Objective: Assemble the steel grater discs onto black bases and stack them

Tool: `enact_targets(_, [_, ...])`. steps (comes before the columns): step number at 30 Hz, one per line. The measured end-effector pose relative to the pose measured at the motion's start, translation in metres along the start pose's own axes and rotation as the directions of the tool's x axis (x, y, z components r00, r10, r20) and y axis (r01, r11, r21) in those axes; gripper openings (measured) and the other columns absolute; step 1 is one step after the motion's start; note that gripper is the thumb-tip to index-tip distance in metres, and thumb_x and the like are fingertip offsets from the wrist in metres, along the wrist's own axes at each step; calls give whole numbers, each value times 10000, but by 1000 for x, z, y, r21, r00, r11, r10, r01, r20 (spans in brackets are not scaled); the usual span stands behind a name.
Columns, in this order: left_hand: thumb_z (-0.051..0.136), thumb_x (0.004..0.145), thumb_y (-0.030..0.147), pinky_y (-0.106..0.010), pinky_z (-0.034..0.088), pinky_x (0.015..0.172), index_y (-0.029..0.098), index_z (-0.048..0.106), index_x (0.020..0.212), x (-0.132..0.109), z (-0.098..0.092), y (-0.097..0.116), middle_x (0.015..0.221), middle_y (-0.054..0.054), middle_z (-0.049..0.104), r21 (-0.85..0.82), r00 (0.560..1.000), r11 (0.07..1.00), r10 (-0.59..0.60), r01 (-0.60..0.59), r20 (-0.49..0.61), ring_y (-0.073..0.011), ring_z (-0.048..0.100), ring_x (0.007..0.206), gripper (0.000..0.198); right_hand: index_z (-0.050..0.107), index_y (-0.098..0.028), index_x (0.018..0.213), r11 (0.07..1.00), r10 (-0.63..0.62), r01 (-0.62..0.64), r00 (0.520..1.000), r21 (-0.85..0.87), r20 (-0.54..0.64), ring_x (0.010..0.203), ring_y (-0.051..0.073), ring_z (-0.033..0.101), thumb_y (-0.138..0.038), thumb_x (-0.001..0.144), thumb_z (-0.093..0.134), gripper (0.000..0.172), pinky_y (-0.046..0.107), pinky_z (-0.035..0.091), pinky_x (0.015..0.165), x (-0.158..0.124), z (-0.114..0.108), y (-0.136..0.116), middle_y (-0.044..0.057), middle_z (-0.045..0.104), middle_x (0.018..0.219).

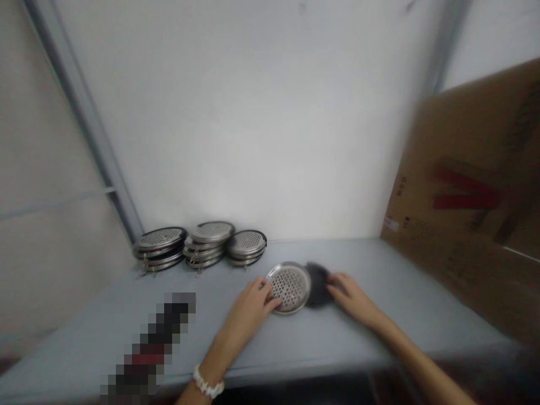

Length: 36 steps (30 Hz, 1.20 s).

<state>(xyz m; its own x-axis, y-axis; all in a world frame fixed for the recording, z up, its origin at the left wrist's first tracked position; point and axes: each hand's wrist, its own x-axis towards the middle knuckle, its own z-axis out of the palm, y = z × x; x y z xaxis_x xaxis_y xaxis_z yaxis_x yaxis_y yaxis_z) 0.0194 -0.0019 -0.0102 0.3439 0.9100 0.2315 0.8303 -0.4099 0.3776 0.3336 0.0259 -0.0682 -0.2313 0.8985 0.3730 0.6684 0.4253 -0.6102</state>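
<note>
A round silvery metal lid with punched holes (288, 288) lies near the middle of the table, in front of me. My left hand (258, 297) grips its left edge, thumb and fingers closed on the rim. Directly to its right is a dark round disc (317, 286), smeared by motion and partly behind the lid's right rim. My right hand (345, 292) pinches the outer edge of this disc. Whether the disc is joined to the lid, I cannot tell.
Stacks of similar round perforated metal cases (211, 247) stand at the back left against the pale wall (270, 124). A large cardboard box (459, 225) rises on the right of the grey table (358, 349). A pixelated dark patch covers part of the front left.
</note>
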Motion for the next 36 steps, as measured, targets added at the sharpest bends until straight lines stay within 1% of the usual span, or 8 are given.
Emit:
enact_targets(3, [603,914,362,-349,467,821,199,627,835,-4,-16,-14,989,-68,643,13,997,998,-69,69,33,-243,624,905,183,654,-228,1112,989,74,-72,997,-129,11,1116,264,595,-439,977,484,303,429,429,1032,3,-5,7,93,657,1162])
enact_targets(7, [598,899,392,-350,476,824,203,622,871,-7,-29,-27,942,-59,674,-61,994,994,-92,95,60,-248,642,883,192,668,-213,1081,924,225,-247,968,-291,-107,1080,299,610,-419,979,456,313,446,436,995,8,-11,23,126,662,1126])
enact_targets(12, [715,825,395,-425,420,1057,171,600,1239,-4,-19,-27,1302,-150,654,-107,998,992,-67,67,0,-317,575,1230,485,644,-183,1122,882,188,-304,928,-360,-322,1197,389,526,-343,930,522,278,534,412,999,8,-4,11,201,576,1287])
enact_targets(17, [803,747,367,-425,401,1102,205,615,1276,-4,-12,-16,1374,-135,629,-144,996,989,-16,28,84,-321,550,1288,584,599,-195,1180,983,-27,3,991,-184,-133,1197,317,541,-296,933,558,270,494,434,1028,7,13,-48,144,597,1259])
enact_targets(20, [842,697,356,-409,427,1063,220,640,1211,-7,-17,-8,1297,-107,665,-165,989,986,5,20,147,-315,579,1229,568,588,-181,1225,997,-50,51,999,-51,6,1178,285,570,-296,926,589,320,458,447,1036,9,22,-74,130,608,1247])
enact_targets(25, [871,642,354,-389,469,972,208,633,1093,-9,-18,1,1176,-86,673,-193,981,981,40,-2,190,-309,597,1129,531,602,-152,1189,994,62,-63,998,91,11,1047,246,657,-196,937,526,267,405,497,963,14,42,-77,138,667,1167])
enact_targets(29, [859,631,317,-431,459,1000,206,611,1076,-5,-11,6,1156,-96,646,-172,992,985,44,-24,115,-329,579,1142,521,628,-157,1123,975,164,-163,986,150,12,911,218,689,-83,874,521,281,338,516,849,18,49,-68,86,734,976])
enact_targets(36, [754,698,172,-442,453,1083,224,533,1298,0,1,-4,1448,-138,446,-237,996,968,86,-88,-21,-309,564,1241,642,675,-129,1050,960,240,-237,971,151,-2,849,204,696,-55,835,534,267,280,497,773,22,42,-65,88,750,913])
